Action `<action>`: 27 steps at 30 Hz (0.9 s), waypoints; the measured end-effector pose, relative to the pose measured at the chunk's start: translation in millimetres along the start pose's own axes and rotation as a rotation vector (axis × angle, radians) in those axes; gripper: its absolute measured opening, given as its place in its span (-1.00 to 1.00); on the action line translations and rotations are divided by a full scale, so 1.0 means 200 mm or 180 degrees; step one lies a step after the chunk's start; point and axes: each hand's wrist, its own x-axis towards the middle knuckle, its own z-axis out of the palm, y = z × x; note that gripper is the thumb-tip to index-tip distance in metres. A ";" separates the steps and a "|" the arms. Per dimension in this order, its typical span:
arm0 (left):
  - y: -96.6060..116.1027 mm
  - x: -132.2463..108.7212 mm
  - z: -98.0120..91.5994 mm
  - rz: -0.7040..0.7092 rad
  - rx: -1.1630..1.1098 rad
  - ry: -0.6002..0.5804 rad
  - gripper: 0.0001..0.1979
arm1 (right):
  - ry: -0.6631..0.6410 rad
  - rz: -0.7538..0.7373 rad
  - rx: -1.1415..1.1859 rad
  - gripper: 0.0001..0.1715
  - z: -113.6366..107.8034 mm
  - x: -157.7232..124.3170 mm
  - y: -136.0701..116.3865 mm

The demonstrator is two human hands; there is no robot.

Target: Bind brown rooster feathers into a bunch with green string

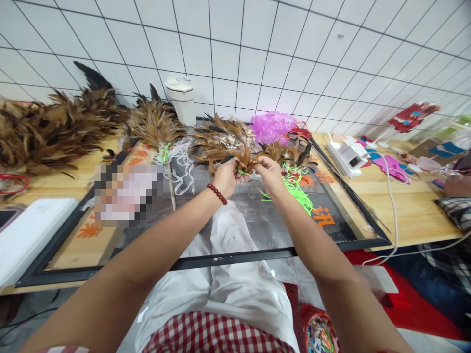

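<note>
Both of my hands meet over the glass panel [265,230], around a small bunch of brown feathers [246,159] with bright green cord at its base. My left hand [227,177], with a red bead bracelet [217,194] at the wrist, pinches the bunch from the left. On the right side, my right hand [269,174] has its fingertips closed on the feathers. Just behind lies a pile of brown and black feathers [221,139]. A tangle of neon green cord [297,193] lies right of my right hand.
A white lidded cup [182,100] stands by the tiled wall, near a feather duster [156,122]. Pink plastic [272,126] lies at the back. The black frame [235,258] edges the glass. At right are a white power strip [346,154] and another person's sleeve [454,211].
</note>
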 end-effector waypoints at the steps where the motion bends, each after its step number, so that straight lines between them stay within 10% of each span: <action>1: 0.00 0.00 0.00 -0.0103 0.0003 -0.0093 -0.90 | 0.0052 0.0009 -0.0059 -0.82 0.00 0.00 0.00; 8: 0.03 -0.03 -0.01 -0.0552 -0.0066 -0.0744 -0.91 | 0.0456 -0.0074 -0.0011 -0.70 -0.03 0.02 0.03; 27: -0.02 0.01 -0.02 0.0600 0.0062 -0.0019 -0.77 | -0.0334 0.0005 -0.0030 -0.50 0.00 -0.02 0.05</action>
